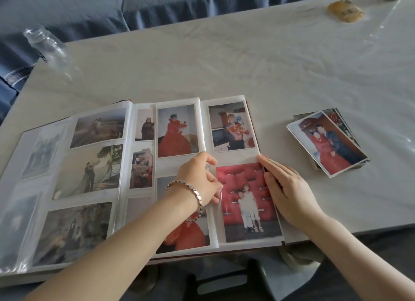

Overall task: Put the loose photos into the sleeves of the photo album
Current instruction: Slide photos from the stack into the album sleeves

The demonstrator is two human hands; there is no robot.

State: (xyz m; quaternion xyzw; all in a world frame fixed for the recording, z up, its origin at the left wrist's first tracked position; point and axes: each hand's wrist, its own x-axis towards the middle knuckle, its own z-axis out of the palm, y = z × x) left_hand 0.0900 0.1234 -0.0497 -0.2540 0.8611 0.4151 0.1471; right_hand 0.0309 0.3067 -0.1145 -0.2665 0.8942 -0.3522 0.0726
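The photo album (pixel 125 166) lies open on the table in front of me, most of its sleeves filled. In the lower right sleeve sits a photo (pixel 244 202) of two figures before a red wall. My left hand (pixel 199 177), a bracelet on its wrist, pinches the clear sleeve film at that photo's left edge. Along the photo's right edge my right hand (pixel 285 188) presses with straight fingers. A stack of loose photos (pixel 327 141) lies to the right of the album, its top one showing a couple in red and dark blue.
The table (pixel 224 60) wears a wrinkled clear cover. An empty clear bottle (pixel 48 46) lies at its far left corner and a brownish object (pixel 344 10) at the far right. A blue sofa (pixel 89 6) runs behind. A dark stool (pixel 235 280) shows below the near edge.
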